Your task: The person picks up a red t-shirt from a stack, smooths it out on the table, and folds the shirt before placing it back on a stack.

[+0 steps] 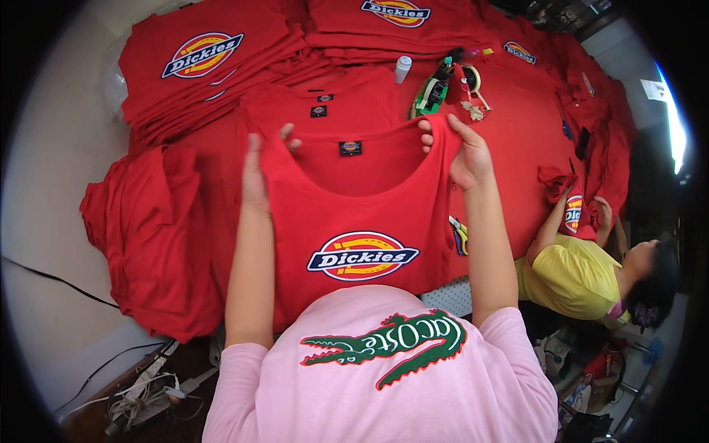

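Holding up a red T-shirt by its shoulders

My left hand (255, 173) and right hand (467, 159) pinch the red T-shirt (354, 221) closed-fingered, above the shirt-covered table (517, 125); beyond its collar sits a tape dispenser (432, 92). Laying it flat seemingly needs even shoulders.

The held shirt (354, 221) hangs near the person, over the table (517, 125), with the left hand (255, 173) at its left shoulder and the right hand (465, 155) at its right. Folded stacks (199, 66) lie far left, a tape dispenser (432, 92) far behind, a heap of shirts (148, 229) left, and a co-worker (583, 277) right.
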`<state>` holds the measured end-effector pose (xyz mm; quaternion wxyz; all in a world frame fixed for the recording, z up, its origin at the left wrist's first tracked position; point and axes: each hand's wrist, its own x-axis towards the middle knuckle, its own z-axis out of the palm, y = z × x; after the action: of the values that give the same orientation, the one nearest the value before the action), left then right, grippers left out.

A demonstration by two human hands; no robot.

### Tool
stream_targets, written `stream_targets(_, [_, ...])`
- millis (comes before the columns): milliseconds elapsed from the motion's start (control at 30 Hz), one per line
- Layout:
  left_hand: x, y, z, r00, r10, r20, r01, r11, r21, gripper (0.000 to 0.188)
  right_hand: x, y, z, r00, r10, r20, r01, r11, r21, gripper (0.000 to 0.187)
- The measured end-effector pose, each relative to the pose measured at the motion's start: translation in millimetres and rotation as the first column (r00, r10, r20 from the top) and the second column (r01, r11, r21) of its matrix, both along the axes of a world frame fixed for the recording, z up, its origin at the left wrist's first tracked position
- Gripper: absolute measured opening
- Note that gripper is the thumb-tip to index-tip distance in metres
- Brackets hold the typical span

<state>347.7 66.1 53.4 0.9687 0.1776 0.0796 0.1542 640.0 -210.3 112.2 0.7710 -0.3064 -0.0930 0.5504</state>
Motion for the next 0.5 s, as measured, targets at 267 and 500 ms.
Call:
stream_targets(267, [-98, -18, 83, 0.975, 0.193, 0.106, -0.214, 0.947, 0.242, 0.068, -39, -77, 75, 0.994, 0.002, 0.106, -0.025, 0.976, 0.218, 0.052])
stream_targets(500, [-188, -139, 131, 0.843, -0.04, 0.536, -0.065, 0.982, 0.176, 0.061, -130, -160, 111, 0.946, 0.042, 0.323, -0.188, 0.88, 0.435, 0.06])
